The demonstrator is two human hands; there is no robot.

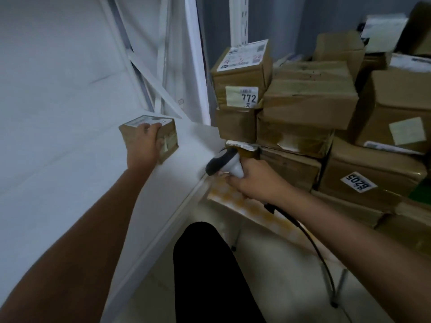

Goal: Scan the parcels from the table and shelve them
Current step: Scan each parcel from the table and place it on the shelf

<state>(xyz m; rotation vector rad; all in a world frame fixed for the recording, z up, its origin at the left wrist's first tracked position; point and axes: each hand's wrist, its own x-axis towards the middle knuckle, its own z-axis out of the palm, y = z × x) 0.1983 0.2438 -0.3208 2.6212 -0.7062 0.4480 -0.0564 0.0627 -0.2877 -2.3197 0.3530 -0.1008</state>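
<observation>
Left arm stretched forward, left hand (145, 141) with fingers curled over a small box (149, 136). Right arm extended, right hand (254, 180) wrapped round a scanner (225, 163) grip.

Brown parcels (307, 101) with white labels; grey-and-white scanner (224, 165); white shelf (70, 159).

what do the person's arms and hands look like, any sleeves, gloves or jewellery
Both forearms are bare up to the frame edge, with no sleeves in view. The left hand and the right hand wear no gloves, and no rings, watch or wristband show on the sides that face the camera. The picture is slightly blurred, so fine marks cannot be told.
</observation>
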